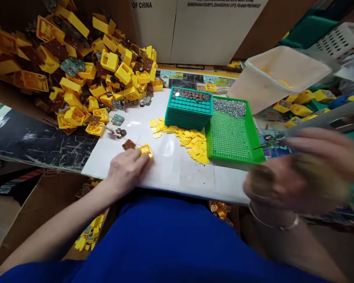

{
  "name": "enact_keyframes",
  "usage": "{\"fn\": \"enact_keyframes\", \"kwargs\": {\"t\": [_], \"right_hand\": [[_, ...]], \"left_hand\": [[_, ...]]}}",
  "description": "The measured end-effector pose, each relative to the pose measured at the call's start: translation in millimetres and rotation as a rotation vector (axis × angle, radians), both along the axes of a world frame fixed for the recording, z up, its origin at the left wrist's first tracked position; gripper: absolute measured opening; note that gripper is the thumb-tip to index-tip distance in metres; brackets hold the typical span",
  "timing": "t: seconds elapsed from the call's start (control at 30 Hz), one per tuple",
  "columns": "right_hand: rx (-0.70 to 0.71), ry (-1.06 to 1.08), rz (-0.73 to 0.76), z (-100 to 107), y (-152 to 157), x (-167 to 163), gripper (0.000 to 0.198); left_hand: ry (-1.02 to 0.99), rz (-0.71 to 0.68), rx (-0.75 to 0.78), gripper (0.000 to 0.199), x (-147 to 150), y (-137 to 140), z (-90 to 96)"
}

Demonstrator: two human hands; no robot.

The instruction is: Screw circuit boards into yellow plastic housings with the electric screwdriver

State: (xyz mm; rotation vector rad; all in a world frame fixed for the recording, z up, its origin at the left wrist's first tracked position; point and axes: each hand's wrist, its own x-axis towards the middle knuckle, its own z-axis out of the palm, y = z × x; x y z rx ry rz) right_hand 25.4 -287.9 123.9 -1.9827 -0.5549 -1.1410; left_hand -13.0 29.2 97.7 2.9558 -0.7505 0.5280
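Left grip (126, 169): fingers closed down on a small open-topped yellow plastic case (146, 151), which sits at its fingertips on the white smooth-topped surface (177, 173). Flat brown square piece (129, 144) just beyond the left grip's knuckles, near the case. Past that, a pair of dark round parts with shiny rims (120, 133), then a small grey-green block (117, 119).

Right grip (301, 181): motion-blurred, fingers curled, well apart from the left grip. A thin dark metal bit (261, 146) points leftward from near its fingertips; cannot tell if the fingers are closed on it. Metal bangle (273, 221) on the wrist just below.

Left of and beyond the left grip: big heap of yellow plastic cases (124, 72), with brown and grey-green pieces mixed in. Between the grips, farther out: stack of teal plastic trays (188, 114), dark round pieces in the top one; loose flat yellow plastic tabs (196, 145) spread in front of it; bright green rectangular mesh-bottomed tray (231, 137) with small silvery metal bits (230, 107) at its far end. Beyond the right grip: translucent whitish plastic bin (261, 86), tilted, small yellow scraps inside.
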Motion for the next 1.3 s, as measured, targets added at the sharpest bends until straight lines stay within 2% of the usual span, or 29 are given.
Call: {"fn": "enact_keyframes", "kwargs": {"t": [0.03,0.07,0.1,0.17,0.3,0.4,0.57,0.63,0.7,0.77,0.87,0.97,1.03,1.1,1.17,1.23,1.3], "right_hand": [[-0.142,-0.086,0.114,-0.7,14.3,-0.2,0.038],[-0.249,-0.072,0.240,-1.7,30.0,2.0,0.040],[-0.290,-0.006,0.343,-3.4,46.4,6.5,0.035],[-0.407,0.170,0.445,-8.9,78.7,20.6,0.021],[-0.725,0.520,0.658,-21.0,135.8,50.4,0.028],[-0.879,0.599,0.721,-26.2,173.0,60.4,0.029],[-1.052,0.508,0.735,-34.0,209.6,63.4,0.020],[-1.024,0.516,0.702,-34.0,209.0,65.3,0.018],[-0.940,0.547,0.646,-28.9,198.0,66.9,0.020],[-0.776,0.563,0.588,-19.0,177.3,65.5,0.020],[-0.421,0.556,0.496,-5.2,135.5,51.6,0.016],[-0.232,0.608,0.412,-10.3,95.3,23.8,0.010],[-0.246,0.633,0.370,-26.2,75.3,3.6,0.008],[-0.389,0.590,0.288,-45.3,61.6,-12.8,0.008],[-0.577,0.510,0.199,-60.2,52.9,-22.4,0.017],[-0.723,0.454,0.166,-66.9,47.6,-25.4,0.025],[-0.810,0.460,0.186,-66.6,44.6,-23.8,0.026]], "left_hand": [[0.004,-0.066,-0.019,0.026,-10.2,-5.3,-4.6],[0.013,-0.124,-0.043,0.024,-18.4,-9.2,-8.5],[0.021,-0.172,-0.068,0.023,-24.7,-11.5,-11.4],[0.023,-0.242,-0.103,0.021,-32.2,-12.6,-14.6],[-0.003,-0.292,-0.114,0.019,-35.9,-9.4,-14.5],[0.013,-0.290,-0.151,0.018,-36.2,-8.8,-14.1],[0.006,-0.288,-0.171,0.017,-37.9,-8.3,-16.6],[0.003,-0.289,-0.154,0.018,-37.9,-7.3,-17.5],[0.007,-0.292,-0.144,0.018,-36.0,-6.8,-17.6],[0.000,-0.278,-0.135,0.018,-31.2,-7.9,-17.0],[-0.033,-0.208,-0.091,0.021,-19.2,-13.5,-15.7],[-0.063,-0.173,-0.062,0.024,-6.9,-23.3,-14.6],[-0.071,-0.193,-0.052,0.024,-1.7,-30.5,-14.4],[-0.069,-0.231,-0.040,0.023,0.4,-36.4,-14.4],[-0.061,-0.282,-0.056,0.022,0.6,-39.0,-14.5],[-0.035,-0.329,-0.116,0.017,-0.1,-37.2,-14.7],[0.024,-0.319,-0.195,0.016,-0.8,-31.2,-15.2]]}}
